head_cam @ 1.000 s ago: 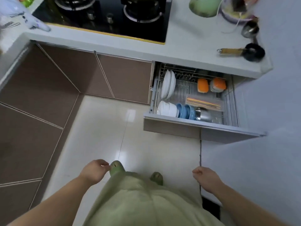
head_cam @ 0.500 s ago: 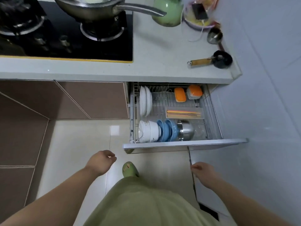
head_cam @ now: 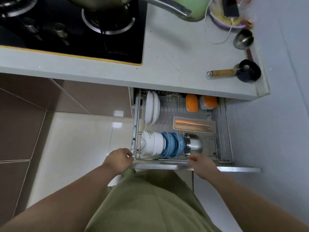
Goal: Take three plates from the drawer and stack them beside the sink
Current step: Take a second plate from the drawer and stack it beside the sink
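The drawer (head_cam: 240, 169) stands pulled out below the counter, with a wire rack inside. A few white plates (head_cam: 151, 108) stand on edge at the rack's back left. My left hand (head_cam: 119, 160) hovers at the drawer's front left corner, fingers loosely curled, holding nothing. Over the drawer's front rim my right hand (head_cam: 200, 162) hangs with loosely curled fingers, close to a steel bowl (head_cam: 194, 144), and I cannot tell if it touches anything. No sink is in view.
White bowls (head_cam: 152, 145) and blue bowls (head_cam: 173, 146) lie in the rack's front row. Chopsticks in a tray (head_cam: 194, 125) and orange containers (head_cam: 192, 102) sit further back. On the counter (head_cam: 175, 52) are a hob (head_cam: 71, 29) with a pan, a green kettle, and ladles.
I have stepped closer to the drawer. Both hands rose from beside my body to the drawer's front edge.
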